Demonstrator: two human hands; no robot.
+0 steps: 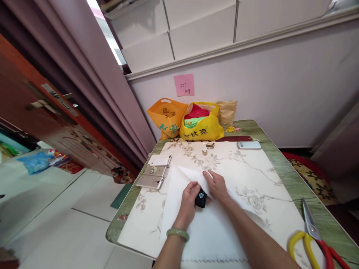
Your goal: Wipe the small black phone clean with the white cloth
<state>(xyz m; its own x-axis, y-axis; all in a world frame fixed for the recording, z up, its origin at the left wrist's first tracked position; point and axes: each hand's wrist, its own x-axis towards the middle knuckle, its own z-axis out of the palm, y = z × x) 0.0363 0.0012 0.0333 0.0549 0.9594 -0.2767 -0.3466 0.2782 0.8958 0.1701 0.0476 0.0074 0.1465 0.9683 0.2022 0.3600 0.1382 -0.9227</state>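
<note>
My left hand (190,197), with a green bangle on its wrist, is closed on a small black keypad phone (201,199) with its keys facing up. Just to the right of it, my right hand (216,184) is closed, its fingers pinching a raised part of a white cloth (215,233) with a zigzag edge. The cloth spreads under both hands on the table, one corner lifted at the upper left. Part of the phone is hidden by my left fingers.
Three phones (153,171) lie in a column at the table's left. Another phone (249,145) is at the back right. Scissors (311,228) rest at the front right. An orange bag (168,116) and a yellow bag (202,129) stand against the wall, behind a small bottle (204,150).
</note>
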